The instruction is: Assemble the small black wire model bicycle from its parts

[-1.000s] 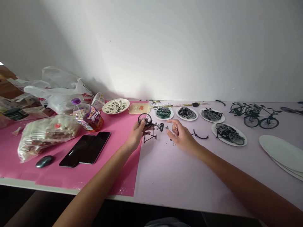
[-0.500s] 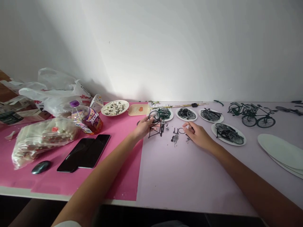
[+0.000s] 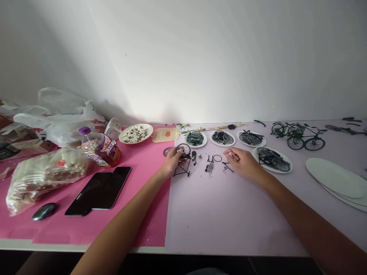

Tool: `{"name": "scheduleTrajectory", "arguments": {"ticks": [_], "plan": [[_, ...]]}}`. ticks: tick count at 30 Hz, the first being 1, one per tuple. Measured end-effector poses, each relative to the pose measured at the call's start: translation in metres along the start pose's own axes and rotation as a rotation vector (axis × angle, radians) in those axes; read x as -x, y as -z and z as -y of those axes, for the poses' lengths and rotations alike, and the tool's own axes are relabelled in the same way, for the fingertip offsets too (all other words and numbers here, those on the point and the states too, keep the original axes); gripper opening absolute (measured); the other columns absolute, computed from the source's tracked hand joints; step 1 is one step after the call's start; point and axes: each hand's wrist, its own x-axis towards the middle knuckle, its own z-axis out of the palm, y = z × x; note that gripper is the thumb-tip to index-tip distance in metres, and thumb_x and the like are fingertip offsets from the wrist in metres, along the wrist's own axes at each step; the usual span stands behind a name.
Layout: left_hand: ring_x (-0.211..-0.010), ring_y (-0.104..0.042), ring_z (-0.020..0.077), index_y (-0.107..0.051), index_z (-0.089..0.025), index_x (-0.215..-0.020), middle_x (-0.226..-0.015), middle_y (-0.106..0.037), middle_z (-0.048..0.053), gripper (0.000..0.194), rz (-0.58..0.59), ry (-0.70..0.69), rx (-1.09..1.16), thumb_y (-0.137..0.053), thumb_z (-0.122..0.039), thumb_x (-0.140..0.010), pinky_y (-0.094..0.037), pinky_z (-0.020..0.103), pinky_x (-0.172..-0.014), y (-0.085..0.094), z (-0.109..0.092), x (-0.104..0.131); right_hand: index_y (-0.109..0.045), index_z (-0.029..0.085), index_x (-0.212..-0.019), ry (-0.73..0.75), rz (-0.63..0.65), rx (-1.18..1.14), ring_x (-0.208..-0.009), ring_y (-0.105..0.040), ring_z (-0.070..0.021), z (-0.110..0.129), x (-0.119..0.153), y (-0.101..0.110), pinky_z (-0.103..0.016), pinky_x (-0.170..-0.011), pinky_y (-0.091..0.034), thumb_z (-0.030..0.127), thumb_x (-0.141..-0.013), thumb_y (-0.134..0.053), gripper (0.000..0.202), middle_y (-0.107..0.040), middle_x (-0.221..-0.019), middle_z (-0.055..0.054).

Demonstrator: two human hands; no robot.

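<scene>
Head view: smooth pink sheet (image 3: 149, 214) and mauve sheet (image 3: 229, 217), bike (image 3: 183, 150) over their seam.
Left hand (image 3: 171, 160) pinched on black, thin-spoked bike; right hand (image 3: 241, 162) curled, contents unclear; small angular parts (image 3: 210, 167) between; beyond, oval white plates (image 3: 198, 146); pale wall (image 3: 200, 68).

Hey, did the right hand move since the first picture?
Yes, rightward: judged against the plate of green parts, the right hand is now farther to the right.
</scene>
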Motion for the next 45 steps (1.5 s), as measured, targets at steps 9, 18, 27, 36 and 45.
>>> {"name": "scheduleTrajectory", "arguments": {"ticks": [9, 18, 27, 36, 45], "plan": [[-0.057, -0.065, 0.0154, -0.057, -0.015, -0.111, -0.081, -0.071, 0.006, 0.033, -0.075, -0.082, -0.198, -0.060, -0.044, -0.095, -0.049, 0.026, -0.052, 0.010, 0.006, -0.008, -0.076, 0.022, -0.092, -0.057, 0.031, 0.125, -0.053, -0.040, -0.0143, -0.024, -0.008, 0.020, -0.027, -0.053, -0.030, 0.049, -0.086, -0.063, 0.030, -0.045, -0.059, 0.003], [-0.083, -0.069, 0.0241, -0.050, -0.013, -0.135, -0.089, -0.070, 0.008, 0.046, -0.249, -0.280, -0.759, -0.046, -0.043, -0.100, -0.052, 0.038, -0.082, 0.015, 0.003, 0.001, -0.079, 0.021, -0.097, -0.138, 0.287, 0.057, -0.083, -0.068, -0.0261, -0.030, -0.007, 0.025, -0.031, -0.067, -0.045, 0.041, -0.085, -0.065, 0.028, -0.078, -0.102, -0.011], [-0.073, -0.066, 0.0236, -0.049, -0.017, -0.129, -0.084, -0.069, 0.006, 0.039, -0.291, -0.285, -0.964, -0.049, -0.041, -0.098, -0.050, 0.034, -0.070, 0.017, 0.000, 0.001, -0.071, 0.022, -0.085, -0.068, 0.247, 0.097, -0.065, -0.060, -0.0200, -0.027, -0.006, 0.019, -0.028, -0.058, -0.038, 0.044, -0.092, -0.056, 0.028, -0.074, -0.083, -0.006], [-0.101, -0.065, 0.0277, -0.056, -0.018, -0.110, -0.104, -0.066, 0.013, 0.022, -0.388, -0.369, -1.109, -0.050, -0.034, -0.097, -0.053, 0.039, -0.083, 0.022, 0.008, -0.003, -0.064, 0.021, -0.091, 0.002, 0.139, -0.064, -0.078, -0.062, -0.0202, -0.020, -0.007, 0.002, -0.029, -0.068, -0.044, 0.041, -0.098, -0.049, 0.026, -0.070, -0.098, -0.007], [-0.096, -0.064, 0.0224, -0.060, -0.017, -0.108, -0.112, -0.061, 0.014, 0.018, -0.419, -0.654, -1.093, -0.046, -0.023, -0.099, -0.054, 0.032, -0.075, 0.021, 0.002, -0.001, -0.062, 0.020, -0.084, 0.087, 0.014, -0.145, -0.070, -0.054, -0.0174, -0.010, 0.000, -0.014, -0.029, -0.066, -0.044, 0.046, -0.100, -0.053, 0.032, -0.066, -0.086, -0.005]]}}
